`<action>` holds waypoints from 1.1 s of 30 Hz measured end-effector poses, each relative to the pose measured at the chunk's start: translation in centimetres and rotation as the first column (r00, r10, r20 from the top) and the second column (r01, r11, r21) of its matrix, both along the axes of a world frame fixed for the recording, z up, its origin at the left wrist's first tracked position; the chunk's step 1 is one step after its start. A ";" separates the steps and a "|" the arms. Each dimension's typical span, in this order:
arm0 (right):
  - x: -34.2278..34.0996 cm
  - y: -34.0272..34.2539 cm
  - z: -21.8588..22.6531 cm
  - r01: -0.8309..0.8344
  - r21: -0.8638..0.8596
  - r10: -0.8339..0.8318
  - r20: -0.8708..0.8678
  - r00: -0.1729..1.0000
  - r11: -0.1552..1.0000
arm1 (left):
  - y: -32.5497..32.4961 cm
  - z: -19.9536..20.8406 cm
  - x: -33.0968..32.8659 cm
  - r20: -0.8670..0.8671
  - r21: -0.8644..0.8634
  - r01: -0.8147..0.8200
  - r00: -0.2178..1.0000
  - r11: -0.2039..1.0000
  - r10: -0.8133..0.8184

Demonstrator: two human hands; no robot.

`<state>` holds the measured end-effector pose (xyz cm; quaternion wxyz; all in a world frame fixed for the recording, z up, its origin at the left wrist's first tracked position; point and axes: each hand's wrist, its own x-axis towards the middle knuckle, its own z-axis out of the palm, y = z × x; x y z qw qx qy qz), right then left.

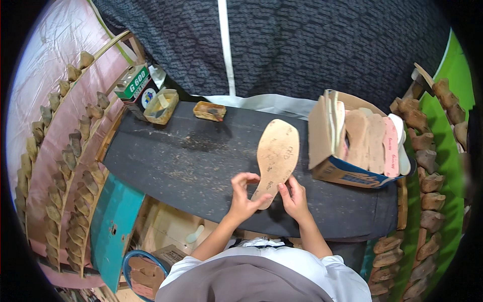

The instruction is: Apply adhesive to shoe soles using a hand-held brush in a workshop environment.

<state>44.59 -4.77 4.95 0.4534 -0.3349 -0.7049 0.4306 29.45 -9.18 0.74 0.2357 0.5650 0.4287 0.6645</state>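
Observation:
A tan shoe insole [277,151] with a rounded wide forepart and a narrower heel is held up over the dark table, its heel end toward me. Small dark markings dot its face, and a line runs just inside its edge. My left hand [245,199] curls at the insole's left side, its thumb across the heel and its fingers bent near the narrow waist. On the other side, my right hand [295,200] pinches the edge with the thumb in front; its other fingers are partly hidden behind.
A cardboard box [322,173] packed with upright insoles stands at the right of the black-covered table [201,166]. Far left are a green-and-black can [133,88], a cut-open container [162,106] and a small tray [210,111]. Racks of wooden shoe lasts [431,201] flank both sides.

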 end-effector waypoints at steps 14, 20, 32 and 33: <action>-20.5 5.6 -3.0 -0.009 0.172 -0.014 0.133 0.991 0.985 | 3.9 -2.3 -21.0 0.825 -0.050 0.414 0.530 0.909 -0.196; -24.3 12.8 -4.6 0.259 0.318 -0.312 0.128 0.941 0.912 | 5.7 -5.6 -25.7 0.880 0.079 0.595 0.335 0.800 -0.336; -26.9 17.9 -5.6 0.095 0.401 -0.156 0.122 0.980 0.911 | 6.0 -5.3 -24.2 0.909 0.013 0.696 0.291 0.718 -0.299; -27.0 17.4 -5.4 0.125 0.447 -0.180 0.082 0.980 0.886 | 6.0 -5.5 -24.3 0.901 0.008 0.695 0.306 0.719 -0.306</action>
